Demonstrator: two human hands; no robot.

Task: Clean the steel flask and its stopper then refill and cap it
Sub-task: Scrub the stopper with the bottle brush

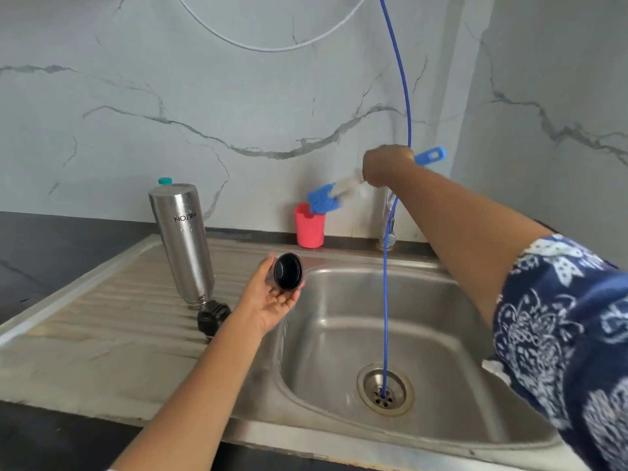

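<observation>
Left hand (272, 302) holds cap (288, 270), mouth camera-ward | flask (183, 239) inverted, seemingly tilted

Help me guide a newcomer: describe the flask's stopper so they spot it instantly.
On the sink's ribbed drainboard stands an upside-down steel flask. The stopper lies at its mouth. It is small, black and knobbly, unlike the smooth cap in the left hand.

Bright, even light; right hand (385, 166) and brush (326, 198) motion-blurred.
</observation>
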